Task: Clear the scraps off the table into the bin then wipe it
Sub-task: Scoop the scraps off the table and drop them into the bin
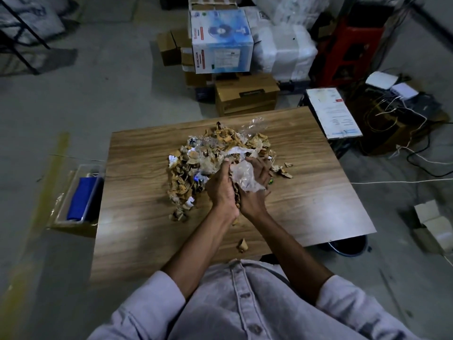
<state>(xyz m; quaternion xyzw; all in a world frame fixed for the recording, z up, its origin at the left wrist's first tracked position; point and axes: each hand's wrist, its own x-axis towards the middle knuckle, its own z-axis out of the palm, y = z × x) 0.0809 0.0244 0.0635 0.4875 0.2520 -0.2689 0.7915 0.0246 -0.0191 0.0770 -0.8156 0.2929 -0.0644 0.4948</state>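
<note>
A heap of scraps (208, 158), torn brown cardboard, paper bits and clear plastic film, lies in the middle of the wooden table (147, 229). Both hands meet at the heap's near right side. My left hand (220, 190) and my right hand (255, 187) together grip a bundle of crumpled clear plastic and cardboard scraps (242, 179) between them. A single cardboard scrap (242, 245) lies near the table's front edge, and a few more (284, 171) sit to the right of the heap. A dark round bin (348, 247) shows partly under the table's right front corner.
A clear box holding a blue cloth (83, 195) sits on the floor by the table's left side. Cardboard boxes (245, 96) and a white-blue carton (220, 42) are stacked behind the table. A white panel (331, 111) and cables (404, 119) lie at the right.
</note>
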